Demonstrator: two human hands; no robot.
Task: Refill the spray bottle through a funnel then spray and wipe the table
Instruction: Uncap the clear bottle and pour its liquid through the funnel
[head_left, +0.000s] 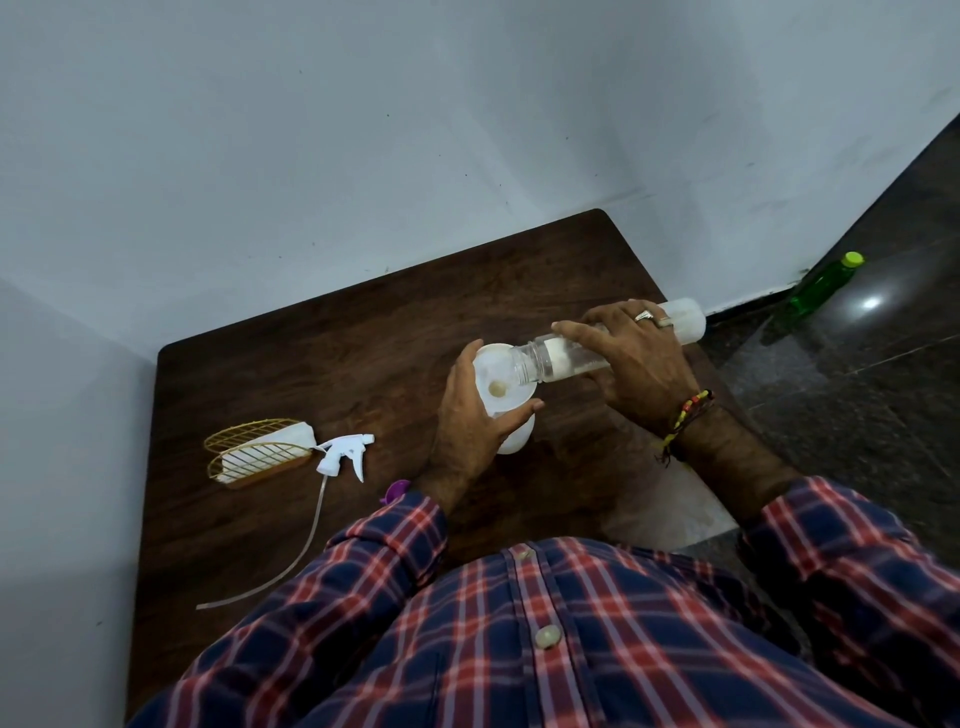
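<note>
A white funnel (496, 376) sits in the mouth of a white spray bottle (517, 441) standing on the dark wooden table (311, 364). My left hand (475, 421) grips the funnel and the bottle's top. In my right hand (631, 358) a clear plastic bottle (550, 361) lies almost horizontal, its open mouth over the funnel's rim. The bottle's white trigger head (343, 454) lies apart on the table to the left, its long dip tube (291, 551) trailing toward the near edge.
A gold wire holder with white cloths (257, 457) rests at the table's left. A purple cap (396, 489) peeks out by my left sleeve. A green bottle (823, 286) stands on the dark floor by the wall at right. Walls bound the table's far and left sides.
</note>
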